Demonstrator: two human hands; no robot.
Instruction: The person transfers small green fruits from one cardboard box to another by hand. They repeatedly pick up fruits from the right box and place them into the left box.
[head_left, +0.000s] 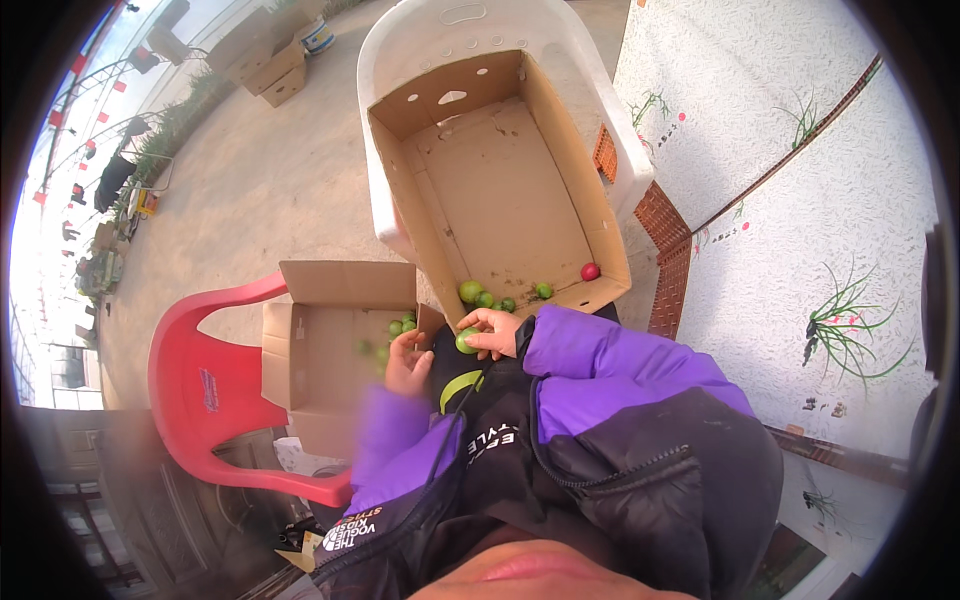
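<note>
My right hand (495, 334) grips a round green fruit (466, 341), probably an unripe tomato, above my lap at the large box's near edge. Just left of it, my left hand (407, 364) hangs over the right side of the smaller cardboard box (330, 375), thumb and fingers apart, with nothing visible between them. Several green fruits (396, 328) lie in that box, some blurred. The large open cardboard box (510, 184) holds several green fruits (471, 291) along its near edge and a red one (590, 271) in the near right corner.
A white plastic chair (379, 202) supports the large box. Under the smaller box stands a red plastic chair (176, 375). Patterned white wall (750, 172) rises at the right, edged by brown trim (671, 277). Cardboard boxes (262, 56) and a bucket (316, 36) stand farther off on the concrete floor.
</note>
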